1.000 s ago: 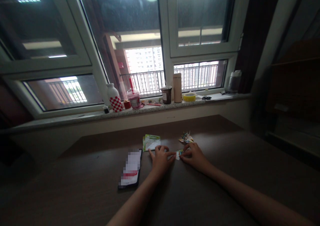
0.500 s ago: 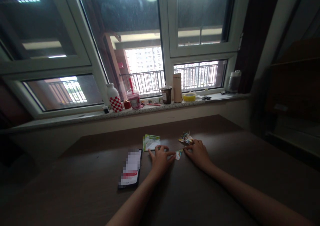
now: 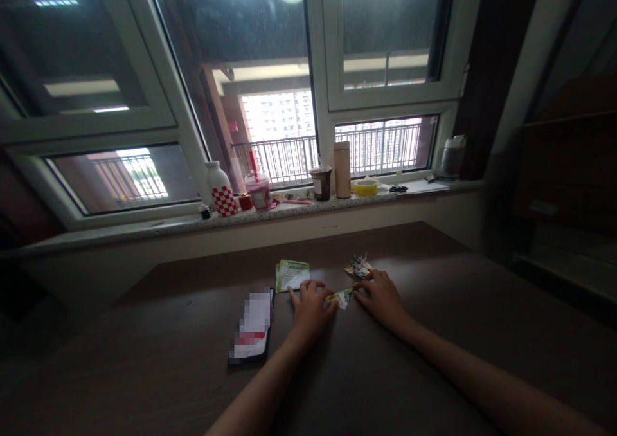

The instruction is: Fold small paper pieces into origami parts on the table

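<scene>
Between my hands, a small folded piece of printed paper [image 3: 343,297] in yellow, white and blue lies at the tabletop. Thumb and index finger of my left hand [image 3: 309,308] close on its left end, the other fingers curled above the table. At its right end, the fingertips of my right hand [image 3: 380,297] pinch a corner. Just beyond my right hand sits a spiky cluster of folded paper [image 3: 359,266]. A small stack of green and white printed sheets [image 3: 292,275] is behind my left hand.
A phone [image 3: 252,327] lies left of my left forearm on the brown table [image 3: 183,384]. Along the windowsill stand a checkered bottle [image 3: 222,191], a pink drink cup [image 3: 258,191], a dark drink cup [image 3: 321,184], a tan flask [image 3: 342,170], yellow tape [image 3: 365,187] and scissors [image 3: 398,190].
My left index finger has drawn back to the left, so more of the paper's yellow edge shows. My right hand is almost where it was.
</scene>
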### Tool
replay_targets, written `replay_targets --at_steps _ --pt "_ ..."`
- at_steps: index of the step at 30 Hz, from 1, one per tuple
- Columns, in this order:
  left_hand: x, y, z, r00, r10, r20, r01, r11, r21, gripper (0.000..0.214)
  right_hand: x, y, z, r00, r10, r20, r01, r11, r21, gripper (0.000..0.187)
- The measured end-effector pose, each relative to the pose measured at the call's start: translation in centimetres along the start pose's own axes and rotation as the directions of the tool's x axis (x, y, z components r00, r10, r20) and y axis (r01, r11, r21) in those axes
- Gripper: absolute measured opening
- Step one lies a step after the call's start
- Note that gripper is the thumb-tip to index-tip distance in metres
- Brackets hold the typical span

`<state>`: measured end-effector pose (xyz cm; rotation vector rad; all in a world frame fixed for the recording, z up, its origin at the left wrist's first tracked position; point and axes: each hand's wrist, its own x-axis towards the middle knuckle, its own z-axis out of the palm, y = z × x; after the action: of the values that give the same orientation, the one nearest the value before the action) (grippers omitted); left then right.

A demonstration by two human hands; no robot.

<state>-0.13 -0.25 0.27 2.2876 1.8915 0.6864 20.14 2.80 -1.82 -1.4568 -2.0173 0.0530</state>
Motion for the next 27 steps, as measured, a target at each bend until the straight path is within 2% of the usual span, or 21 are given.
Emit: replay_targets --at_steps 6,10,14,21,27 --pt "0.0 -0.2 0.0 0.999 0.04 -0.007 -0.04 0.999 -0.009 0.02 0.0 0.0 0.3 0.998 -0.046 -0.035 0.046 0.999 -0.001 0.023" --pt "0.0 -0.1 0.0 0.998 0.058 -0.024 -0.059 0.998 -0.024 0.02 -0.1 -0.3 0.3 0.984 -0.177 0.025 0.176 0.983 0.055 0.029" --pt "-0.1 0.0 -0.2 0.998 0.06 -0.014 -0.06 0.998 -0.033 0.018 -0.2 -0.5 0.3 0.967 -0.243 0.079 0.237 0.968 0.084 0.023" --pt "-0.1 0.0 -0.2 0.997 0.075 -0.02 -0.075 0.997 -0.031 0.02 0.1 0.2 0.9 0.97 -0.239 0.055 0.226 0.958 0.18 0.015" --pt "-0.1 0.3 -0.1 0.995 0.025 -0.097 -0.028 0.999 -0.034 0.043 0.6 1.0 1.4 0.984 -0.176 -0.007 0.17 0.943 0.284 0.013"
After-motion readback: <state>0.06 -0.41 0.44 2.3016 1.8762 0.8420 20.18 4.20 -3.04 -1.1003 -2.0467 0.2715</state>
